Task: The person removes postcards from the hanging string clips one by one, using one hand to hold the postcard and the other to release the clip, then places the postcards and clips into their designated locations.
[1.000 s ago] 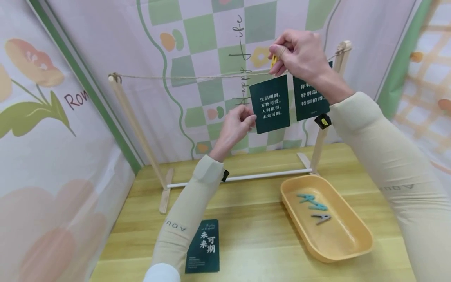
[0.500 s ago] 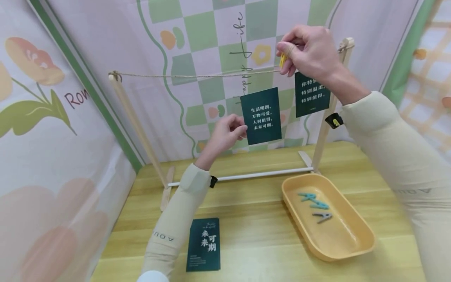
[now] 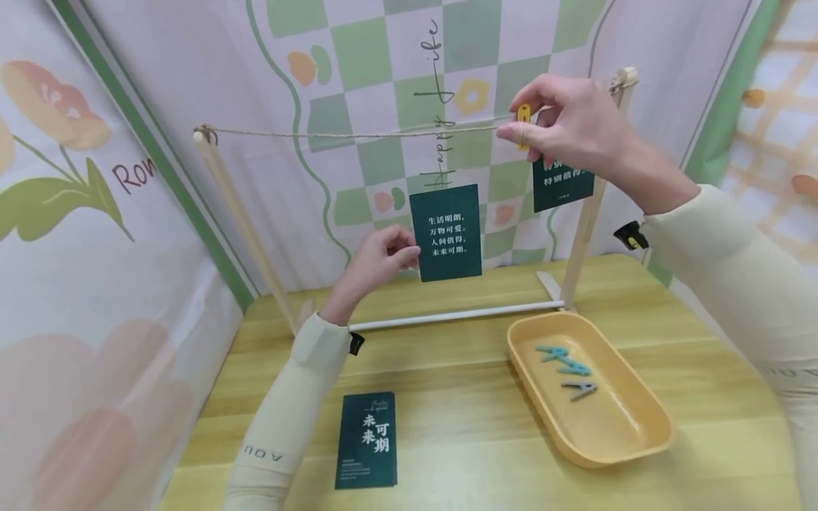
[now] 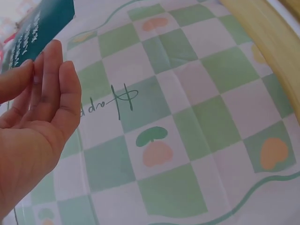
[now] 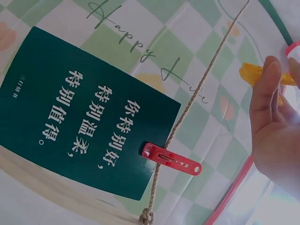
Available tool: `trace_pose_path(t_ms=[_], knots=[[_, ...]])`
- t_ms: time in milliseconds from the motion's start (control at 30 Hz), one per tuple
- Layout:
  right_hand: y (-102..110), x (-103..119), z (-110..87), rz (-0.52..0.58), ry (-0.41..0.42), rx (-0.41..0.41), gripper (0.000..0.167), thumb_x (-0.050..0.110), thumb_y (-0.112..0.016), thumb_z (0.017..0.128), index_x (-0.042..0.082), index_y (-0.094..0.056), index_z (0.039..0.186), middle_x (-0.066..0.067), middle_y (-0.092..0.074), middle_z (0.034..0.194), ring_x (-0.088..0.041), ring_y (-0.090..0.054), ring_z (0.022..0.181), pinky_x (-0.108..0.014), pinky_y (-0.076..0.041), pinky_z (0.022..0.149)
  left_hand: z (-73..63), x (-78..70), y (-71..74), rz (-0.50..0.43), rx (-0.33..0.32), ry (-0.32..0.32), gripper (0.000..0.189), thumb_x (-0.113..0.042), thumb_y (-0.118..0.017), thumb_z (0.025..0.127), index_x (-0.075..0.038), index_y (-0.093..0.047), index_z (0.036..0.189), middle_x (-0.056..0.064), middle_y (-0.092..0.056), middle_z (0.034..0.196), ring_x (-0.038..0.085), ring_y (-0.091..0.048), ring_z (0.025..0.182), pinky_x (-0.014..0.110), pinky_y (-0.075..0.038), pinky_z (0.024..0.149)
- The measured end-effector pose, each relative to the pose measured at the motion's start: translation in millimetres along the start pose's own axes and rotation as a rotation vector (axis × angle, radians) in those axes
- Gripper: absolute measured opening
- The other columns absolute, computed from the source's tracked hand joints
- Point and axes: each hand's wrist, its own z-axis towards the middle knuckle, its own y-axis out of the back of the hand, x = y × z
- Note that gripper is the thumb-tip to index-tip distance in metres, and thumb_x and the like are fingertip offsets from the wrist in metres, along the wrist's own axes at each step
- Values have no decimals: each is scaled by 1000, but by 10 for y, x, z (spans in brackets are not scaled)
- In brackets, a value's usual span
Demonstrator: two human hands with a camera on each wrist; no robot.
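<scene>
My left hand (image 3: 377,261) pinches a dark green card (image 3: 447,233) with white lettering by its left edge, below the twine (image 3: 358,135). Part of that card (image 4: 47,26) also shows in the left wrist view, at the fingertips. My right hand (image 3: 575,131) holds a yellow clothespin (image 3: 523,126) between thumb and fingers, close to the twine. Behind that hand a second green card (image 3: 562,186) hangs, partly covered in the head view. In the right wrist view a red clothespin (image 5: 172,159) fastens this hanging card (image 5: 79,112) to the twine.
The twine runs between two wooden posts (image 3: 243,227), joined low down by a white rod (image 3: 460,314). An orange tray (image 3: 629,426) at the right holds two blue clothespins (image 3: 553,353) and a grey one (image 3: 580,389). A stack of green cards (image 3: 366,440) lies on the table (image 3: 460,426).
My left hand has carried the card down and left, away from the twine. My right hand has shifted right, and the yellow clothespin has turned more fully into view.
</scene>
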Motion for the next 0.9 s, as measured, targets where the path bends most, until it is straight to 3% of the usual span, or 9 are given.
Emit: trace_pose_path(t_ms=[367,633,900], knots=[[-145,-58,-323,-152,136,119,29,26,-72,90,10,-65,114,-2,-66,70,-2,-58,53,-14,-44,52,-288,133,-33,13,80,36,9,-16,-62,97,-9,-64,94,7,-70,85,15,-67,77,30,-56,70],[-328,-140,-609,-164,128,213,24,24,-75,88,12,-67,107,2,-63,75,-9,-51,59,-19,-43,53,-556,249,-8,39,154,35,10,-19,-61,98,-11,-65,96,5,-70,86,16,-67,78,33,-57,72],[-459,-180,-827,-146,84,271,22,21,-75,88,14,-67,106,3,-61,74,-7,-51,57,-20,-44,51,-854,377,129,40,149,10,8,-15,-63,97,-9,-66,92,12,-71,85,14,-67,74,29,-57,68]])
